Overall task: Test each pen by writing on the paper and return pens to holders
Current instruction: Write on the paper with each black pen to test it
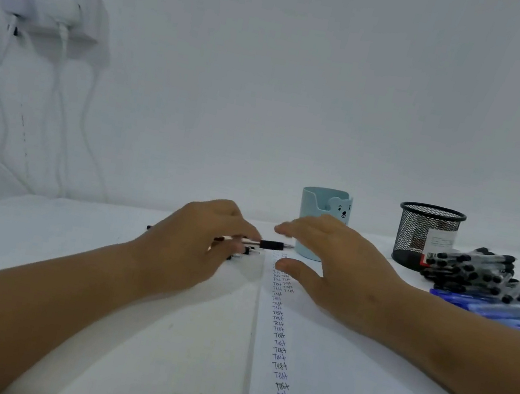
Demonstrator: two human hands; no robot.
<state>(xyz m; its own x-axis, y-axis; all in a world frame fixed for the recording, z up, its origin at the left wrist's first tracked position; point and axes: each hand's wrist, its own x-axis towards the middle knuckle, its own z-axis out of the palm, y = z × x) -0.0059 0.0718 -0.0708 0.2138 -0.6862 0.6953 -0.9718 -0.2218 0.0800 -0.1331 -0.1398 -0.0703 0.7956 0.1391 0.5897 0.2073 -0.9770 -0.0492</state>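
Long row of "Test" words down the paper (pixel 326 365), so lots tested. Left hand (pixel 194 244) pinching a pen (pixel 272 245) over the worktop (pixel 35 244). Right hand (pixel 335 272) near it, fingers spread. Big pile (pixel 478 273) beside empty-looking holders (pixel 427 236). Lots left.

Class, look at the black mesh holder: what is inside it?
Through the black mesh holder only a white label with a barcode and a dark patch show; no pens stick out above its rim. Its lower right is covered by the pile of pens.
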